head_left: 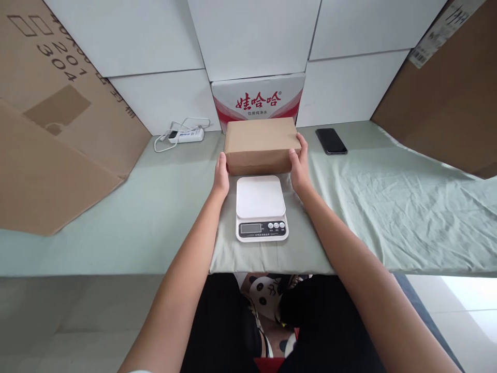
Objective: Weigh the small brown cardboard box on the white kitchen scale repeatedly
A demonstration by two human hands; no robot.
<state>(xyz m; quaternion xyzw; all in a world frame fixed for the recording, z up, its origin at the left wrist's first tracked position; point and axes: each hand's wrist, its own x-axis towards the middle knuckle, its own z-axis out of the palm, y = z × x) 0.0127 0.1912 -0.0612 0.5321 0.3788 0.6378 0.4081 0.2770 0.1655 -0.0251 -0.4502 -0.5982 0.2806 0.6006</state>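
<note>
A brown cardboard box (261, 135) is held between my two hands, just behind a white kitchen scale (261, 198). My left hand (221, 175) presses on the box's left end, its far fingers hidden. On the right end, my right hand (300, 165) has its thumb on the front face and its fingers round the side. The scale's flat plate has nothing on it, and its small display looks blank. Whether the box rests on the cloth or is slightly lifted, I cannot tell.
Behind the box stands a white and red printed carton (258, 98) against white panels. A white adapter with a cable (186, 135) lies at the back left, a black phone (331, 141) at the back right. Large cardboard sheets (50, 171) flank both sides of the green cloth (171, 207).
</note>
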